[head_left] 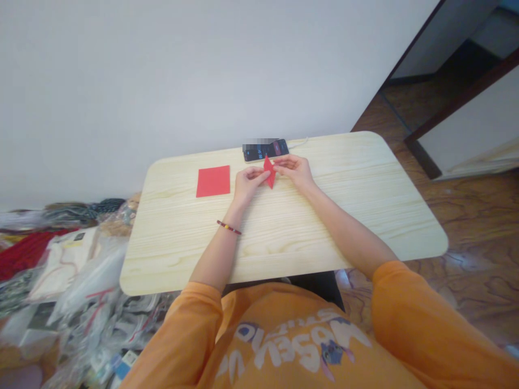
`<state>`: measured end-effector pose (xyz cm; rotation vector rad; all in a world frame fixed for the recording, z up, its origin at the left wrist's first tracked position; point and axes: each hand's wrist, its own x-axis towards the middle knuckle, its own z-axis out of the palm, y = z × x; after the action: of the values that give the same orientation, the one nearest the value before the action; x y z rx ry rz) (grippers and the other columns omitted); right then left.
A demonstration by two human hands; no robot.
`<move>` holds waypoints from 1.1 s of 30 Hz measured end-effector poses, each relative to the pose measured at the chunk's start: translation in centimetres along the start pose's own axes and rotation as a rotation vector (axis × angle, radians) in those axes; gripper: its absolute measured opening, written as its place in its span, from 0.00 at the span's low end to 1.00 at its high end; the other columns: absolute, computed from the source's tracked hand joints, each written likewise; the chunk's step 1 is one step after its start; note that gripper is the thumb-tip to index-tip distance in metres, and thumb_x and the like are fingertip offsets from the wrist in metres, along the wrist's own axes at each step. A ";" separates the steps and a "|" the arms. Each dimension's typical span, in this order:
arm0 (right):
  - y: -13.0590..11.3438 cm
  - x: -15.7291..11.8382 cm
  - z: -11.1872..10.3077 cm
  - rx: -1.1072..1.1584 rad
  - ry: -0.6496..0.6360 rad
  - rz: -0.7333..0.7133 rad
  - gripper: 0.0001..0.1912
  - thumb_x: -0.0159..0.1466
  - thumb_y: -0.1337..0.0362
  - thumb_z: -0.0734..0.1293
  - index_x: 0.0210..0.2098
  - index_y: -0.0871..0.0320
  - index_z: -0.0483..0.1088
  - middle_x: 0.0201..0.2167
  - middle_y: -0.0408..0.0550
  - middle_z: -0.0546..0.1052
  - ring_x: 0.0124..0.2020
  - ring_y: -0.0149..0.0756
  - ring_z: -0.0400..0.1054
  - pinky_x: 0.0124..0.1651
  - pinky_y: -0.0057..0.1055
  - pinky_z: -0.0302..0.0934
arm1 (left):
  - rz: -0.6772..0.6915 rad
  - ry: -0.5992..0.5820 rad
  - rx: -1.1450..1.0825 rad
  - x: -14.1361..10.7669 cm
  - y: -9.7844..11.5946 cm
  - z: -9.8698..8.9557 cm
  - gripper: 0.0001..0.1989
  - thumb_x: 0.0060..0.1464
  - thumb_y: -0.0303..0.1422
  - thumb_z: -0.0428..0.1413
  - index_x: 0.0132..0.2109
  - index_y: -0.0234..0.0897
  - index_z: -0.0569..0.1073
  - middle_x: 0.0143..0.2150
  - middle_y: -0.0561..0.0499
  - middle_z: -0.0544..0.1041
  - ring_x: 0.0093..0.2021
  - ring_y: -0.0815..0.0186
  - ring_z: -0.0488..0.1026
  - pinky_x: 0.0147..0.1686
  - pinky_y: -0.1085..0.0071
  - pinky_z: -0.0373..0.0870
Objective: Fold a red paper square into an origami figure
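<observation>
A piece of folded red paper (270,174), shaped like a narrow diamond with pointed ends, is held up between my two hands over the table. My left hand (248,183) pinches its left side, thumb on the near face. On the other side, my right hand (295,170) grips the right edge between thumb and fingertips. The finer folds are too small to make out. A flat stack or sheet of square red paper (213,181) lies to the left of my left hand, apart from it.
Behind my hands, a phone (265,150) with a lit screen lies near the table's back edge, a white cable (299,143) at its right end. The pale wooden table (324,243) has rounded corners and adjoins a white wall. Clothes and plastic bags (89,270) are piled at the left.
</observation>
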<state>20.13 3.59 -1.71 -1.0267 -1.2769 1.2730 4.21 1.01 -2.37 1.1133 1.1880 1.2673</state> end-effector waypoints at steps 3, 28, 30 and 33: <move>-0.1 -0.1 0.0 -0.024 0.019 -0.016 0.16 0.43 0.58 0.76 0.29 0.58 0.73 0.29 0.45 0.78 0.31 0.33 0.71 0.39 0.32 0.66 | 0.001 0.021 -0.078 0.1 -0.2 0.2 0.19 0.34 0.42 0.69 0.33 0.36 0.76 0.31 0.50 0.80 0.31 0.67 0.76 0.38 0.69 0.74; 0.4 -1.0 0.6 -0.404 0.177 -0.375 0.05 0.55 0.67 0.71 0.31 0.58 0.79 0.32 0.48 0.79 0.32 0.33 0.72 0.32 0.29 0.66 | -0.131 0.005 -0.256 -0.6 0.4 1.2 0.17 0.37 0.36 0.70 0.35 0.32 0.80 0.35 0.46 0.82 0.37 0.63 0.79 0.47 0.63 0.74; 0.4 -1.1 0.6 -0.424 0.184 -0.395 0.05 0.56 0.67 0.71 0.31 0.57 0.79 0.33 0.48 0.79 0.33 0.34 0.72 0.33 0.29 0.67 | -0.136 0.009 -0.259 -0.7 0.5 1.2 0.16 0.37 0.35 0.69 0.36 0.32 0.80 0.35 0.46 0.82 0.37 0.63 0.79 0.48 0.63 0.73; 0.3 -1.2 0.6 -0.470 0.191 -0.430 0.05 0.56 0.68 0.70 0.31 0.56 0.80 0.33 0.47 0.79 0.35 0.35 0.73 0.35 0.31 0.68 | -0.133 0.000 -0.282 -0.8 0.6 1.3 0.16 0.37 0.34 0.69 0.36 0.32 0.79 0.35 0.47 0.82 0.36 0.64 0.79 0.48 0.64 0.73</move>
<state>19.62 2.30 -2.03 -1.0860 -1.5783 0.5454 5.50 0.33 -1.64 0.8154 1.0283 1.2850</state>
